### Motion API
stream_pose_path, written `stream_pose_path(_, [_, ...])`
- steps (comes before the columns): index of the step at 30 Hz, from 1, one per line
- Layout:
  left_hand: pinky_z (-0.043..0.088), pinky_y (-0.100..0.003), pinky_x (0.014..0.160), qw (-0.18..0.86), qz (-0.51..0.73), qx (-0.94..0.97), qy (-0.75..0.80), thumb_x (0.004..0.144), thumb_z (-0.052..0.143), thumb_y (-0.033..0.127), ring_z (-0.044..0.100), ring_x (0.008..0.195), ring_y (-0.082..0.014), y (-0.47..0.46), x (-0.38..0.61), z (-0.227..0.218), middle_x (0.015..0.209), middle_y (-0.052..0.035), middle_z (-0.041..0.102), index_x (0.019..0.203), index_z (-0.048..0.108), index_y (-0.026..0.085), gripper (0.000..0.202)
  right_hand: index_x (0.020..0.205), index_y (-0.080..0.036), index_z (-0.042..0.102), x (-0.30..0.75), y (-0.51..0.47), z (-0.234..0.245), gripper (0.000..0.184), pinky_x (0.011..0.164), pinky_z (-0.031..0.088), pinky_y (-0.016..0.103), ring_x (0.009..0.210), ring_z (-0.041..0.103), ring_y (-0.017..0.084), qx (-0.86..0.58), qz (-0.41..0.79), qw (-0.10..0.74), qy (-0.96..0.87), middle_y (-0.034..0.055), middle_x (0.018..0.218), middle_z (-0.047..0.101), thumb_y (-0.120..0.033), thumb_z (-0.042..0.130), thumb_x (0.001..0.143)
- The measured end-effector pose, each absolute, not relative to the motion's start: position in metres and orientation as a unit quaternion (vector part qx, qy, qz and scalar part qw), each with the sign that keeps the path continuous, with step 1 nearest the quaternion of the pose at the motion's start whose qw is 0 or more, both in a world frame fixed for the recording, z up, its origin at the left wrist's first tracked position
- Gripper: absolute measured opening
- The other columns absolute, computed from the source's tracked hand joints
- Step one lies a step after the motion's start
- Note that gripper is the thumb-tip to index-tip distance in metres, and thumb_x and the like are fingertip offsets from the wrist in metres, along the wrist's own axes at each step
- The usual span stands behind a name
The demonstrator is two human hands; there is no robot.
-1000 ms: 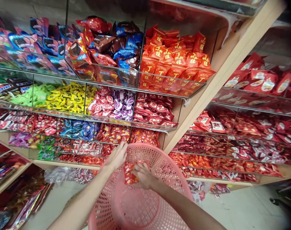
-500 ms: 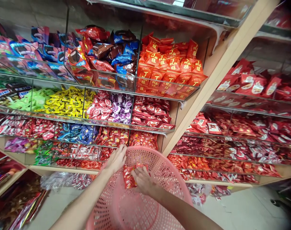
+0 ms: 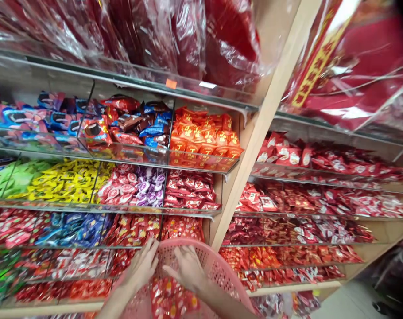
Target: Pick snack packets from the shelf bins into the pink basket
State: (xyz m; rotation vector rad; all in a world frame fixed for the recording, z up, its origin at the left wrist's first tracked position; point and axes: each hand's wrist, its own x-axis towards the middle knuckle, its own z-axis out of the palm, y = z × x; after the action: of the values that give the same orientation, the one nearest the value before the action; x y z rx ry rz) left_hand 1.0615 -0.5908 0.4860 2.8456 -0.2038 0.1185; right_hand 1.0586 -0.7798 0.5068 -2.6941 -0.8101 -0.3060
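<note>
A pink perforated plastic basket [image 3: 221, 270] is at the bottom of the head view, below the shelves. My left hand [image 3: 144, 263] is closed over its left far rim, the fingers curling toward the inside. My right hand [image 3: 190, 269] hovers over the basket's opening near the far wall, thumb apart from the fingers and nothing visible in it. Beneath that hand, several red-wrapped candy packets [image 3: 171, 299] with pale spots lie in the basket. Similar red packets [image 3: 183, 228] fill the shelf compartment just behind the rim.
Tiered shelves with glass-like fronts hold yellow candies [image 3: 68, 179], blue candies [image 3: 77, 228] and orange-red packets [image 3: 204, 137]. A slanting wooden post [image 3: 248, 168] divides them from more red-wrapped sweets [image 3: 321, 199]. Large plastic-wrapped red items [image 3: 175, 40] hang overhead. Pale floor [image 3: 350, 299] shows lower right.
The view has tilted upward, so the shelves and basket sit lower. My right hand has come off the red packets and opened; more packets now show in the basket. My left hand stays at the rim.
</note>
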Motion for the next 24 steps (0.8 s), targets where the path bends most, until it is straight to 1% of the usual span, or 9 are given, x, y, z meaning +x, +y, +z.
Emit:
stream_pose_path(2, [0.037, -0.038, 0.102, 0.153, 0.064, 0.984, -0.072, 0.085, 0.03, 0.018, 0.038, 0.128, -0.0234, -0.588, 1.067, 0.477, 0.144, -0.0132, 0.034, 0.131, 0.041, 0.017, 0.048, 0.089, -0.022, 0.051, 1.082, -0.782, 0.525, 0.019, 0.087, 0.038, 0.037, 0.091, 0.055, 0.021, -0.944, -0.143, 0.158, -0.254, 0.0046, 0.089, 0.063, -0.039, 0.042, 0.088])
stream_pose_path(3, [0.039, -0.038, 0.1, 0.162, 0.081, 0.981, -0.077, 0.085, 0.031, 0.019, 0.041, 0.127, -0.0227, -0.587, 1.069, 0.473, 0.143, -0.0113, 0.036, 0.13, 0.043, 0.02, 0.047, 0.089, -0.022, 0.052, 1.094, -0.782, 0.531, 0.015, 0.087, 0.039, 0.037, 0.092, 0.055, 0.021, -0.946, -0.152, 0.152, -0.244, 0.0046, 0.091, 0.063, -0.032, 0.04, 0.088])
stream_pose_path(5, [0.041, -0.037, 0.098, 0.169, 0.097, 0.978, -0.082, 0.084, 0.032, 0.019, 0.043, 0.125, -0.0225, -0.585, 1.072, 0.468, 0.142, -0.0096, 0.038, 0.129, 0.045, 0.022, 0.046, 0.095, -0.021, 0.054, 1.117, -0.782, 0.538, 0.016, 0.088, 0.039, 0.038, 0.097, 0.053, 0.022, -0.95, -0.15, 0.133, -0.239, 0.006, 0.098, 0.062, -0.024, 0.04, 0.087])
stream_pose_path(7, [0.042, -0.037, 0.097, 0.168, 0.098, 0.978, -0.082, 0.084, 0.033, 0.021, 0.044, 0.124, -0.0231, -0.584, 1.074, 0.464, 0.143, -0.0098, 0.037, 0.129, 0.046, 0.022, 0.047, 0.108, -0.021, 0.053, 1.135, -0.78, 0.538, 0.025, 0.092, 0.037, 0.041, 0.107, 0.05, 0.023, -0.953, -0.13, 0.128, -0.242, 0.0082, 0.11, 0.06, -0.023, 0.041, 0.086])
stream_pose_path(10, [0.042, -0.036, 0.098, 0.159, 0.096, 0.979, -0.082, 0.084, 0.033, 0.023, 0.041, 0.126, -0.0231, -0.582, 1.076, 0.459, 0.143, -0.0091, 0.037, 0.131, 0.045, 0.02, 0.048, 0.125, -0.021, 0.046, 1.155, -0.774, 0.533, 0.041, 0.099, 0.032, 0.045, 0.118, 0.044, 0.025, -0.957, -0.073, 0.151, -0.237, 0.0101, 0.126, 0.053, -0.03, 0.047, 0.084])
stream_pose_path(13, [0.04, -0.036, 0.1, 0.144, 0.088, 0.983, -0.069, 0.085, 0.031, 0.023, 0.037, 0.129, -0.0224, -0.581, 1.079, 0.456, 0.144, -0.01, 0.034, 0.133, 0.042, 0.018, 0.05, 0.128, -0.022, 0.044, 1.165, -0.768, 0.531, 0.052, 0.1, 0.031, 0.045, 0.12, 0.044, 0.027, -0.962, -0.03, 0.162, -0.22, 0.0105, 0.129, 0.051, -0.031, 0.057, 0.079])
stream_pose_path(16, [0.04, -0.034, 0.1, 0.138, 0.088, 0.984, -0.069, 0.085, 0.031, 0.024, 0.037, 0.129, -0.021, -0.58, 1.08, 0.456, 0.145, -0.0089, 0.033, 0.133, 0.043, 0.019, 0.05, 0.129, -0.023, 0.043, 1.17, -0.765, 0.531, 0.06, 0.1, 0.031, 0.043, 0.121, 0.044, 0.028, -0.966, -0.023, 0.149, -0.209, 0.0111, 0.131, 0.05, -0.024, 0.063, 0.073])
stream_pose_path(20, [0.043, -0.031, 0.096, 0.173, 0.109, 0.975, -0.091, 0.085, 0.034, 0.027, 0.044, 0.125, -0.0208, -0.577, 1.08, 0.457, 0.143, -0.0071, 0.038, 0.128, 0.049, 0.022, 0.046, 0.131, -0.021, 0.042, 1.173, -0.764, 0.532, 0.065, 0.102, 0.029, 0.042, 0.122, 0.043, 0.027, -0.971, -0.026, 0.136, -0.195, 0.0124, 0.13, 0.05, -0.011, 0.06, 0.069])
stream_pose_path(24, [0.044, -0.031, 0.095, 0.194, 0.128, 0.968, -0.092, 0.082, 0.036, 0.026, 0.047, 0.122, -0.0213, -0.575, 1.082, 0.453, 0.14, -0.0078, 0.042, 0.124, 0.053, 0.022, 0.045, 0.134, -0.022, 0.038, 1.172, -0.766, 0.531, 0.07, 0.106, 0.024, 0.044, 0.127, 0.036, 0.029, -0.965, -0.042, 0.155, -0.206, 0.0116, 0.137, 0.044, -0.011, 0.06, 0.07])
